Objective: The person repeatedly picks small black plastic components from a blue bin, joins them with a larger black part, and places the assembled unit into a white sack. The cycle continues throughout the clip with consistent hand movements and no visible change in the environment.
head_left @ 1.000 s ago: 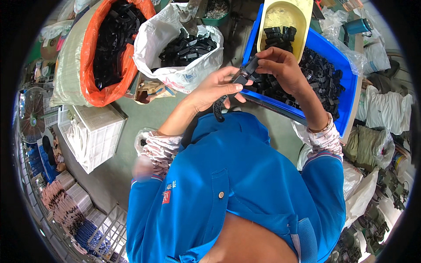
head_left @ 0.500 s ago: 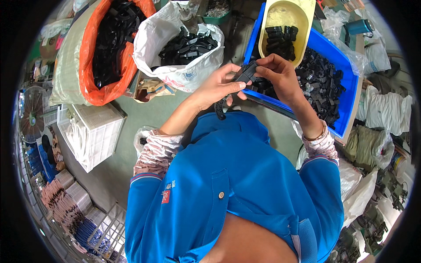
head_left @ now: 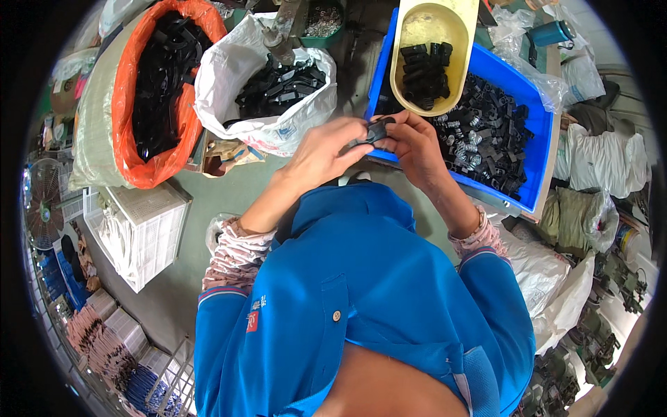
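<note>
Both hands meet in front of my chest around a small black plastic part (head_left: 376, 132). My left hand (head_left: 330, 147) grips it from the left, with fingers curled and thumb along its near side. At its right end, the fingertips of my right hand (head_left: 415, 144) pinch it. The part's exact kind is not clear, and fingers cover much of it. Just beyond the hands is a yellow tray (head_left: 455, 76) with several black pieces (head_left: 425, 73) in it. It rests over a blue bin (head_left: 538, 149) full of small black parts (head_left: 497, 132) and metal springs (head_left: 467, 147).
Left of the hands stand a white sack (head_left: 215, 83) of black parts and an orange-lined sack (head_left: 125, 118) of black strips. A white plastic crate (head_left: 149, 236) sits on the floor. Behind are a metal tool (head_left: 279, 45) and a green container (head_left: 323, 40); a blue cup (head_left: 552, 33) is far right.
My hands have drawn closer together around the black part, which now lies flatter. The curved black end that hung below my left hand no longer shows. The view has shifted slightly.
</note>
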{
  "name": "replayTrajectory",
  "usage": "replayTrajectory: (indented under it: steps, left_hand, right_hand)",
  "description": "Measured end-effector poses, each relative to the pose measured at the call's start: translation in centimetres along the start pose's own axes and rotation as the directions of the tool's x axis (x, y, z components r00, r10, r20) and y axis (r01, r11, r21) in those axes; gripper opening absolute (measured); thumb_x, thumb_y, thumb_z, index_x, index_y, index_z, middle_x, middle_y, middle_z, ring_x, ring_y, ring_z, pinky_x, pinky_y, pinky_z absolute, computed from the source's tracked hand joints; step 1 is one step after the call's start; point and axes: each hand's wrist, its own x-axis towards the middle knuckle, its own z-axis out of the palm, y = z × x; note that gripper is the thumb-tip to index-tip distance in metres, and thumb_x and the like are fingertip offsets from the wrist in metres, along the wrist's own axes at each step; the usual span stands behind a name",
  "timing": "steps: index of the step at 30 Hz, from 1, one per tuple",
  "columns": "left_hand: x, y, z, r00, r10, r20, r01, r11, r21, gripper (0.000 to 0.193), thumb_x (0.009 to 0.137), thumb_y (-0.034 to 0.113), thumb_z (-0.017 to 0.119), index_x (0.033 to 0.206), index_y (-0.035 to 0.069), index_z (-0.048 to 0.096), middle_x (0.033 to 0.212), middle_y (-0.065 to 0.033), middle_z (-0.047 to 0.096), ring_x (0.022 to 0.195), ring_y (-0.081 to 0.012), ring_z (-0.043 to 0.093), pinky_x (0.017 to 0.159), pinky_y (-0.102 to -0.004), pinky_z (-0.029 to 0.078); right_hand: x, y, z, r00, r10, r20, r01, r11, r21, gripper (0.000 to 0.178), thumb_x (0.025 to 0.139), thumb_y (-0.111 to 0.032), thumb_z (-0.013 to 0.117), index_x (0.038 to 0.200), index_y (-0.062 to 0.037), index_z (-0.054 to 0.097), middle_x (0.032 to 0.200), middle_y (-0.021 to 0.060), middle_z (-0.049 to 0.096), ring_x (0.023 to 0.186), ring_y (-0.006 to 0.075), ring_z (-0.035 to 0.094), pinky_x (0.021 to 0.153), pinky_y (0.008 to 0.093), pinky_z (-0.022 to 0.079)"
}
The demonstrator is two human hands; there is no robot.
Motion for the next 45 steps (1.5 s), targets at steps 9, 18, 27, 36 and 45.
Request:
replayTrajectory:
  steps: [9,18,27,36,45]
  left_hand:
    - [-1.9,-1.9,0.2,0.955,-0.229,-0.187,0.228,0.973,-0.029,0.015,0.088,0.014,0.066,0.089,0.003,0.055,0.076,-0.0147,0.06,0.056,-0.0257,0.062,0.049,-0.0354,0.048]
    - [-1.6,-4.2,-3.4,0.935,-0.208,-0.286,0.19,0.978,-0.089,0.028,0.084,0.015,0.075,0.078,0.002,0.051,0.086,-0.0098,0.06,0.074,-0.0157,0.055,0.066,-0.0284,0.045]
    - [0.0,-7.5,-8.0,0.897,-0.381,-0.223,0.218,0.822,-0.527,0.023,0.083,0.008,0.074,0.079,0.002,0.053,0.119,-0.0153,0.067,0.088,-0.0124,0.062,0.073,-0.0277,0.05]
    - [1.1,-9.4,-11.4,0.954,-0.235,-0.188,0.151,0.914,-0.378,0.024,0.083,0.004,0.075,0.082,0.003,0.05,0.119,-0.0176,0.065,0.111,-0.0184,0.06,0.095,-0.0311,0.044]
    - [1.1,-11.0,-13.8,0.899,-0.406,-0.163,0.224,0.748,-0.624,0.02,0.088,0.004,0.069,0.081,0.004,0.051,0.124,-0.0203,0.061,0.067,-0.0061,0.059,0.058,-0.021,0.049]
  right_hand:
    - [4.3,-2.6,-0.5,0.999,-0.034,0.041,0.052,0.805,-0.591,0.012,0.093,-0.009,0.06,0.1,0.0001,0.062,0.097,0.0083,0.066,0.083,0.015,0.066,0.076,0.0308,0.057]
    - [14.8,-8.3,-5.2,0.916,-0.228,0.33,0.154,-0.559,-0.814,0.029,0.08,-0.009,0.063,0.109,-0.0057,0.059,0.097,0.0184,0.061,0.096,0.0388,0.061,0.076,0.0463,0.051]
    - [8.9,-10.1,-0.5,0.98,-0.172,-0.102,0.145,0.962,-0.231,0.022,0.096,-0.008,0.055,0.117,-0.0028,0.054,0.078,0.0026,0.058,0.059,0.0091,0.053,0.047,0.0212,0.043]
    - [11.3,-2.2,8.1,0.99,0.117,0.082,-0.119,0.993,0.02,0.022,0.099,-0.029,0.049,0.11,-0.0103,0.052,0.069,0.003,0.05,0.049,0.0111,0.043,0.039,0.0214,0.03]
    - [15.1,2.1,11.7,0.996,0.025,-0.081,-0.055,0.915,-0.4,0.04,0.103,-0.042,0.045,0.096,-0.0059,0.06,0.061,-0.0005,0.051,0.044,0.0073,0.045,0.037,0.0201,0.027]
